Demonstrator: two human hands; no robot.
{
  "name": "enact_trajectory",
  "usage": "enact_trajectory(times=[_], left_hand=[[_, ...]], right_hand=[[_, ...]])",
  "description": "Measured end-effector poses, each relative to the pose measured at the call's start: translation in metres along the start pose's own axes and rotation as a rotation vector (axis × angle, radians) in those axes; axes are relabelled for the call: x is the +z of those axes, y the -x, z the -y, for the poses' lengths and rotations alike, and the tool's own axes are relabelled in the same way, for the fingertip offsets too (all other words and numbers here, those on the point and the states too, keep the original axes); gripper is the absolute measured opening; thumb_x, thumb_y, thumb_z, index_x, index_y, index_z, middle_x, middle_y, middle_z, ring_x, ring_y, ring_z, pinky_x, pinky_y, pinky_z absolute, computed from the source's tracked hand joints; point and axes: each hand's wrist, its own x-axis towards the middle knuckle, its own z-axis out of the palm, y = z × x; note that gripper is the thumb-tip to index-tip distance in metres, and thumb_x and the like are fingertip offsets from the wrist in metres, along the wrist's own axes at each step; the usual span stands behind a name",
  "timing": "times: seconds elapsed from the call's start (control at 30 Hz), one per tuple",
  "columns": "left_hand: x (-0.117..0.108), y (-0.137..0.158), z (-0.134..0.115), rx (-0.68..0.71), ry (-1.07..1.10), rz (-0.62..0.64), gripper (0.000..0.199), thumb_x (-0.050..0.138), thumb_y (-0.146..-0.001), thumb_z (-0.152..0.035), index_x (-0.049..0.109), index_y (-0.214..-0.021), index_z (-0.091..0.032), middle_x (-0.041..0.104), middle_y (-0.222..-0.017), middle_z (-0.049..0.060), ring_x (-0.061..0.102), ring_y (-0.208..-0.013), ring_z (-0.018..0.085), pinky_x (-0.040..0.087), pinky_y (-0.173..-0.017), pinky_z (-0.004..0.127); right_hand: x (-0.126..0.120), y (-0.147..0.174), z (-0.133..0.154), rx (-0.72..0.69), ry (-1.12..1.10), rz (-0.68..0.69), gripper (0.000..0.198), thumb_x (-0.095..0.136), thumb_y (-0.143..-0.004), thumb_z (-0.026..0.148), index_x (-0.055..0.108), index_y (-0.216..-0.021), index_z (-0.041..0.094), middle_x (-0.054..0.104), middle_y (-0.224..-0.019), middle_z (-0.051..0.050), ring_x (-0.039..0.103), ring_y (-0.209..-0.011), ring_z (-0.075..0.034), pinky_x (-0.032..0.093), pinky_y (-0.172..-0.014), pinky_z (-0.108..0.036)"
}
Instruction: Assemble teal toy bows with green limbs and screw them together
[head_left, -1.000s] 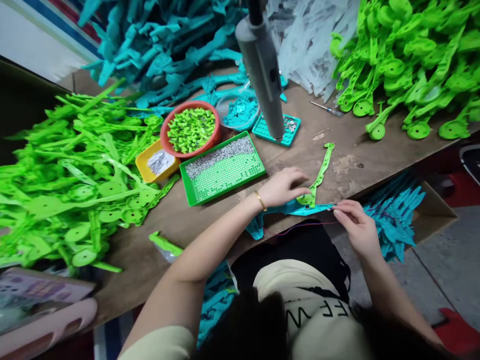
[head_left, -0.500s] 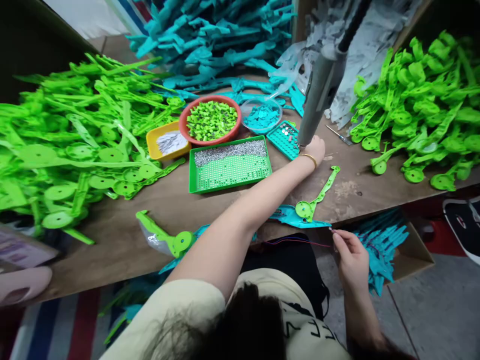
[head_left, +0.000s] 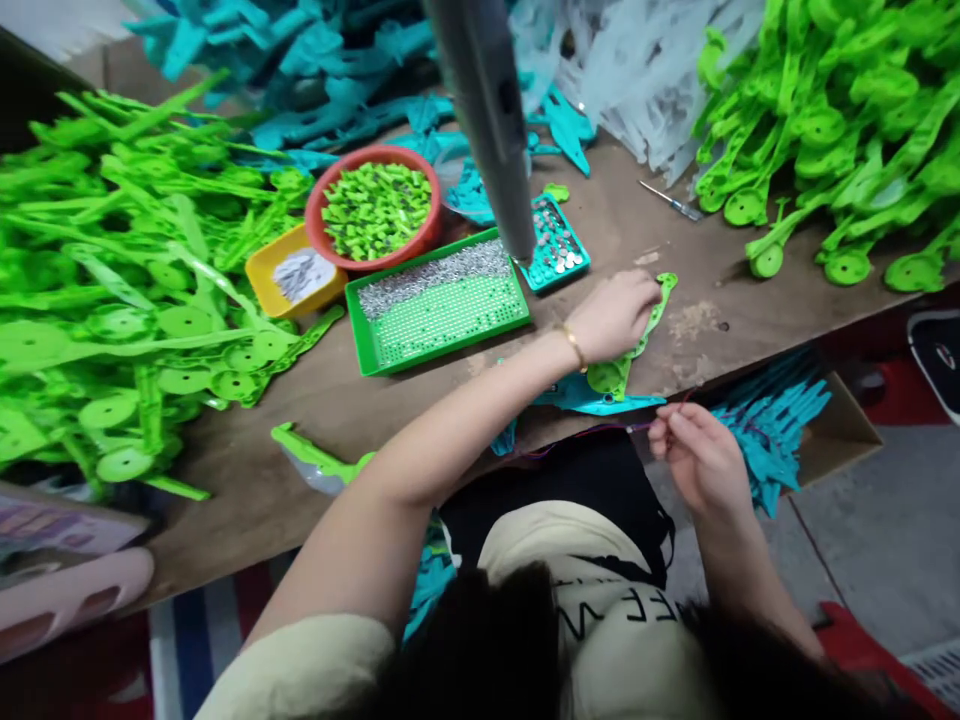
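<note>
My left hand (head_left: pixel 616 312) reaches over the bench beside the upper end of a light-green plastic arm piece (head_left: pixel 609 378). Its fingers are bent together, and what they hold, if anything, is hidden. The green piece's round end lies on a teal plastic part (head_left: pixel 589 396) at the bench's front edge. Off to the right of that part, my right hand (head_left: pixel 701 450) pinches thin red and purple wires (head_left: pixel 637 428) that trail leftwards below the edge. A small teal tray (head_left: pixel 559 272) of round metal discs stands behind my left wrist.
A grey power screwdriver (head_left: pixel 487 120) hangs over a green tray (head_left: pixel 369 350) of small metal screws. A red bowl (head_left: pixel 319 215) and a yellow bin (head_left: pixel 262 290) hold small parts. Green pieces pile up left (head_left: pixel 112 340) and right (head_left: pixel 825 130). A carton (head_left: pixel 847 440) stands below the bench.
My left hand has come from the small teal tray towards me, to the green arm piece. My right hand stays by the bench edge with the wires. The whole view has shifted.
</note>
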Motion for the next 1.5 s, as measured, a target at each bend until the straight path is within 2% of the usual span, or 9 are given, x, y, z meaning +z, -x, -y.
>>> enact_trajectory(times=[0.13, 0.23, 0.3, 0.47, 0.63, 0.73, 0.87, 1.07, 1.5], left_hand=[[0.001, 0.044, -0.038, -0.132, 0.669, 0.162, 0.017, 0.058, -0.090, -0.028, 0.068, -0.087, -0.014, 0.069, -0.077, 0.001, 0.063, -0.070, 0.013, 0.052, -0.068, 0.026], [0.007, 0.057, -0.050, -0.309, 0.885, 0.072, 0.015, 0.064, -0.086, -0.030, 0.064, -0.085, -0.016, 0.063, -0.064, -0.003, 0.056, -0.053, 0.009, 0.048, -0.055, 0.023], [0.011, 0.058, -0.050, -0.355, 0.898, -0.049, 0.014, 0.062, -0.089, -0.030, 0.062, -0.084, -0.017, 0.059, -0.061, -0.004, 0.054, -0.049, 0.008, 0.046, -0.052, 0.022], [0.010, 0.056, -0.041, -0.167, 0.524, -0.368, 0.009, 0.061, -0.090, -0.023, 0.067, -0.087, -0.017, 0.071, -0.084, 0.001, 0.065, -0.077, 0.012, 0.051, -0.073, 0.024], [0.012, 0.055, -0.035, -0.060, 0.280, -0.389, 0.013, 0.058, -0.092, -0.022, 0.071, -0.094, -0.018, 0.074, -0.091, 0.003, 0.067, -0.083, 0.013, 0.051, -0.080, 0.026], [0.017, 0.049, -0.030, -0.088, 0.246, -0.376, 0.013, 0.058, -0.092, -0.020, 0.071, -0.094, -0.018, 0.073, -0.086, 0.002, 0.066, -0.080, 0.013, 0.049, -0.077, 0.024], [0.025, 0.035, -0.021, -0.222, 0.137, -0.335, 0.014, 0.055, -0.093, -0.020, 0.068, -0.095, -0.016, 0.071, -0.087, 0.003, 0.065, -0.083, 0.015, 0.048, -0.077, 0.026], [0.043, 0.023, -0.020, -0.316, -0.103, -0.146, 0.023, 0.046, -0.098, -0.024, 0.067, -0.101, -0.016, 0.068, -0.097, 0.008, 0.064, -0.093, 0.021, 0.046, -0.081, 0.032], [0.059, 0.022, -0.017, -0.261, -0.275, -0.051, 0.025, 0.042, -0.097, -0.020, 0.066, -0.100, -0.016, 0.064, -0.099, 0.010, 0.061, -0.097, 0.023, 0.043, -0.082, 0.034]], right_hand=[[0.021, -0.015, 0.006, -0.003, -0.133, 0.003, 0.020, 0.070, -0.073, 0.038, 0.061, -0.079, 0.021, 0.063, -0.063, 0.002, 0.052, -0.050, -0.009, 0.042, -0.047, -0.023], [0.033, -0.023, 0.004, -0.080, -0.125, 0.003, 0.025, 0.069, -0.076, 0.043, 0.059, -0.078, 0.021, 0.058, -0.058, 0.003, 0.053, -0.049, -0.010, 0.042, -0.046, -0.023], [0.033, -0.026, 0.007, -0.138, 0.019, 0.046, 0.026, 0.069, -0.078, 0.045, 0.062, -0.079, 0.020, 0.059, -0.058, 0.002, 0.055, -0.050, -0.010, 0.045, -0.048, -0.023], [0.016, -0.036, 0.038, -0.559, 0.418, -0.192, 0.024, 0.068, -0.084, 0.039, 0.070, -0.102, 0.023, 0.071, -0.088, -0.003, 0.066, -0.071, -0.012, 0.056, -0.067, -0.029], [0.007, -0.056, 0.060, -0.671, 0.547, -0.016, 0.018, 0.068, -0.085, 0.036, 0.073, -0.097, 0.025, 0.070, -0.089, -0.001, 0.065, -0.069, -0.011, 0.056, -0.069, -0.029], [0.005, -0.071, 0.060, -0.684, 0.575, 0.021, 0.014, 0.070, -0.083, 0.032, 0.074, -0.093, 0.023, 0.070, -0.089, -0.001, 0.066, -0.074, -0.012, 0.055, -0.071, -0.030], [-0.004, -0.106, 0.056, -0.681, 0.633, -0.052, 0.009, 0.072, -0.077, 0.027, 0.072, -0.084, 0.021, 0.070, -0.082, 0.000, 0.065, -0.073, -0.014, 0.054, -0.068, -0.029], [-0.017, -0.152, 0.056, -0.605, 0.899, -0.096, 0.005, 0.067, -0.072, 0.021, 0.070, -0.076, 0.021, 0.069, -0.073, 0.000, 0.059, -0.061, -0.013, 0.049, -0.060, -0.029], [-0.007, -0.163, 0.062, -0.577, 1.120, -0.052, 0.006, 0.064, -0.071, 0.016, 0.067, -0.074, 0.020, 0.068, -0.070, -0.002, 0.056, -0.058, -0.014, 0.046, -0.061, -0.030]])
